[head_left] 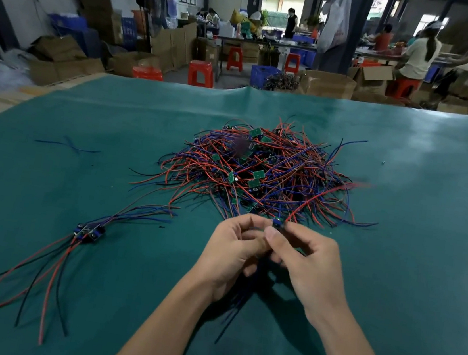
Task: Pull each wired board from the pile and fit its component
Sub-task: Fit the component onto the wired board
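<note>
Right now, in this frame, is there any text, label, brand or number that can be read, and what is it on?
None can be read.
Boards in the pile: any markings too small to tell.
Finished boards at left: no print legible.
Board held by the left hand and right hand: mostly hidden by fingers.
Cardboard boxes and a hanging plastic bag in the background: any print is blurred.

One large pile point(260, 170) of wired boards is lying mid-surface, too tangled for counting its boards. Left of the pile, one small bundle of finished boards point(89, 232) is sitting, its count unclear. Two loose blue wires point(67, 145) are crossing farther left of the pile. Just near the pile, two hands are sharing one board point(276, 224). Beyond the pile, five red stools are showing.
</note>
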Available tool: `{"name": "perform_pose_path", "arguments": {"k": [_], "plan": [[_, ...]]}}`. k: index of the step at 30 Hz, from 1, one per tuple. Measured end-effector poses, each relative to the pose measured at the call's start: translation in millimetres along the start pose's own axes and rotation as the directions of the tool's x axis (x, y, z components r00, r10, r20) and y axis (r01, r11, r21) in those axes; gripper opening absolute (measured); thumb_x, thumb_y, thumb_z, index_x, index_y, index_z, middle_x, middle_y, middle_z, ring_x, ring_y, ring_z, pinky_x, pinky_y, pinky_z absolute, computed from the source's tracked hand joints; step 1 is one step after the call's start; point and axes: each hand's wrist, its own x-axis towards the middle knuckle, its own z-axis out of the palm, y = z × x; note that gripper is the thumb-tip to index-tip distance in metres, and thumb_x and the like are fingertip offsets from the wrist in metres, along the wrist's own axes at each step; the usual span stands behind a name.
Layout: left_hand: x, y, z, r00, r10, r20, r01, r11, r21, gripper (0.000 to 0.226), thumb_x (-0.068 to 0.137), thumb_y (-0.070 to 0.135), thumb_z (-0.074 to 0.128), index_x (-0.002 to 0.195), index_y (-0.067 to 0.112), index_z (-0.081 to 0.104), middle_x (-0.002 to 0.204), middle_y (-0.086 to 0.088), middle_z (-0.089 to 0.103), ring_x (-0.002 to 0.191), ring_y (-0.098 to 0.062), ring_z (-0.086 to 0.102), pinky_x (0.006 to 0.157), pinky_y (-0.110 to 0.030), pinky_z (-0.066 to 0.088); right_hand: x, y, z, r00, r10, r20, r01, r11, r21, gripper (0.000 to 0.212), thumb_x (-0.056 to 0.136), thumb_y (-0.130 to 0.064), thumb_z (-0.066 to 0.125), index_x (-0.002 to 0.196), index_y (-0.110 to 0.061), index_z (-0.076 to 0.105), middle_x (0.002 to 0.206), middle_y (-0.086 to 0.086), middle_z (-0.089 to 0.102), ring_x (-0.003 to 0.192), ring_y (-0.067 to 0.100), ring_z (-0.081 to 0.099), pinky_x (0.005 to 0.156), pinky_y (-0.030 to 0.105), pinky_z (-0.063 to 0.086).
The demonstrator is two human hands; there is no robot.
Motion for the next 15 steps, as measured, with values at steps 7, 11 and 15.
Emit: {"name": "perform_pose_path", "arguments": {"k": [7,11,15], "plan": [[-1,6,-1,0.987,-0.055,0.148,0.051,0.998,0.031,0.019,0.089,0.0,0.068,0.106,0.005,0.061,0.067,-0.013,0.069,0.043,-0.013,0.057,0.047,-0.021,0.044,7,2,-12,0.971,0.137,-0.199,-0.08,0.96,0.268,0.028,0.082,-0.022,0.082,0.062,-0.01,0.067,0.057,-0.002,0.049,0.055,0.013,0.041,0.053,0.027,0.037],[-6,8,-5,0.967,-0.092,0.237,0.052,0.984,0.172,0.022,0.087,0.005,0.073,0.105,0.015,0.064,0.075,-0.014,0.072,0.044,-0.012,0.058,0.041,-0.02,0.024,17,-3,-31,0.838,0.339,-0.429,-0.109,0.872,0.477,0.021,0.086,-0.015,0.078,0.07,-0.007,0.068,0.069,0.012,0.06,0.054,0.014,0.042,0.054,0.025,0.033],[-7,12,-9,0.967,-0.11,0.231,0.07,0.983,0.172,0.012,0.082,0.016,0.066,0.091,0.022,0.071,0.065,-0.009,0.066,0.039,-0.012,0.05,0.04,-0.015,0.024,20,-8,-47,0.702,0.518,-0.488,-0.054,0.723,0.689,0.02,0.091,-0.015,0.071,0.072,-0.011,0.067,0.06,-0.002,0.066,0.047,0.008,0.048,0.042,0.02,0.032]]}}
